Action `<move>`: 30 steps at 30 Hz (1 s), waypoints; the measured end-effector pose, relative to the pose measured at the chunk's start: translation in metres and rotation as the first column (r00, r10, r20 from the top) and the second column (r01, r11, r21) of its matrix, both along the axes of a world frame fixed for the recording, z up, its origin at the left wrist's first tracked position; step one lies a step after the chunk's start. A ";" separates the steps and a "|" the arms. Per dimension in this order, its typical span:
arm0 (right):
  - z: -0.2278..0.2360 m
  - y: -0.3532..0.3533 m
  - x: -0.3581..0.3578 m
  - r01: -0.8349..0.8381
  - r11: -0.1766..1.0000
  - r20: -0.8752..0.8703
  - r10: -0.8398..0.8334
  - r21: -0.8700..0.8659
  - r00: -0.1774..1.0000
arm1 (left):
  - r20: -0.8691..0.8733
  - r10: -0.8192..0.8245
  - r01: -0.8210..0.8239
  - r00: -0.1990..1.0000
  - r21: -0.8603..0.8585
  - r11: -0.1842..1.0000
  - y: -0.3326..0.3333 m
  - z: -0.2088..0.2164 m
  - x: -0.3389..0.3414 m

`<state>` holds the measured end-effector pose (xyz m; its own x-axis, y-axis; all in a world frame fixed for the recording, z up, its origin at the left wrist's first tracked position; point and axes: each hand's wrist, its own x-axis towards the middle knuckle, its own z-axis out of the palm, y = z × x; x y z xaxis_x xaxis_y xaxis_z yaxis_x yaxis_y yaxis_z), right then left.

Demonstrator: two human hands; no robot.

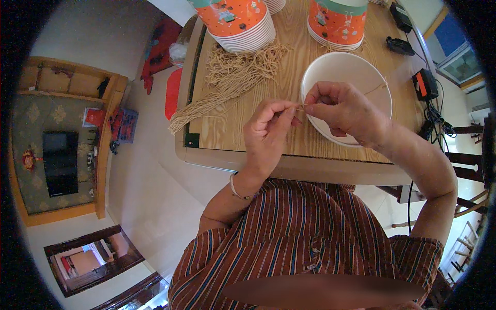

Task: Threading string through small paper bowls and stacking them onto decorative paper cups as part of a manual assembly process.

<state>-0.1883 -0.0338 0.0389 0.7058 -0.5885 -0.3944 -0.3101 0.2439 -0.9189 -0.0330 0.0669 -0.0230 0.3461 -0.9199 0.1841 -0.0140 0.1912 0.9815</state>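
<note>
Both my hands meet over the near left rim of a white paper tub [345, 63], which stands with its mouth toward me. Between the fingertips of my left hand [269, 132] and my right hand [345, 111] is a thin tan string [301, 107], mostly hidden by the fingers. Each hand is closed in a pinch on it. A piece of the same kind of string [380, 86] shows at the tub's right side, by the rim. Left of the tub lies a heap of loose tan strings [235, 77], trailing toward the table's left edge.
A stack of orange printed tubs [237, 26] stands on the far end of the strings, and another stack [338, 23] is behind the white tub. Along the table's right edge sit a black-and-orange box [424, 85], black adapters [399, 46] and tangled cables [436, 121]. The wooden table [222, 139] has rounded corners.
</note>
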 end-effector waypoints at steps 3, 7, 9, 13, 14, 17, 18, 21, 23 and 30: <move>0.000 0.000 -0.002 -0.043 0.999 -0.002 0.043 -0.030 0.999 | 0.011 0.007 -0.006 1.000 -0.040 0.999 -0.002 0.002 -0.001; 0.002 0.001 0.000 -0.026 1.000 -0.005 0.026 -0.015 1.000 | 0.037 0.023 -0.022 0.999 -0.047 0.999 -0.009 0.003 -0.003; 0.002 0.000 0.000 -0.024 1.000 -0.012 0.024 -0.015 1.000 | 0.045 0.009 -0.005 0.999 -0.101 0.995 -0.011 -0.002 -0.003; -0.001 -0.001 -0.002 -0.035 0.999 -0.016 0.035 -0.013 0.999 | 0.083 0.021 -0.011 0.996 -0.126 0.992 -0.010 0.002 -0.006; 0.000 0.000 -0.002 -0.026 1.000 0.000 0.026 -0.007 1.000 | 0.061 0.021 -0.014 0.998 -0.105 0.994 -0.010 0.003 -0.007; 0.002 0.001 0.000 -0.019 1.000 -0.015 0.019 -0.004 1.000 | -0.042 0.060 -0.062 0.997 -0.058 0.996 -0.009 0.002 -0.012; 0.003 0.001 0.000 -0.018 1.000 -0.015 0.018 -0.004 1.000 | -0.123 0.096 -0.101 0.988 -0.027 0.995 -0.009 0.002 -0.013; 0.003 0.002 0.000 -0.005 1.000 -0.030 0.005 0.007 1.000 | 0.017 0.148 -0.147 0.989 -0.022 0.989 -0.006 0.004 -0.014; 0.000 0.001 0.000 0.012 1.000 -0.006 -0.012 0.021 1.000 | 0.176 0.177 -0.163 0.968 -0.092 0.982 -0.007 0.004 -0.013; 0.002 0.003 0.001 0.022 1.000 -0.074 -0.022 -0.003 0.997 | 0.609 0.352 -0.120 0.711 -0.388 0.914 -0.007 0.003 -0.009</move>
<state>-0.1869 -0.0308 0.0411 0.6616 -0.6046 -0.4436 -0.3716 0.2495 -0.8942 -0.0422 0.0601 -0.0199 0.2290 -0.6815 0.6951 -0.7128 0.3689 0.5965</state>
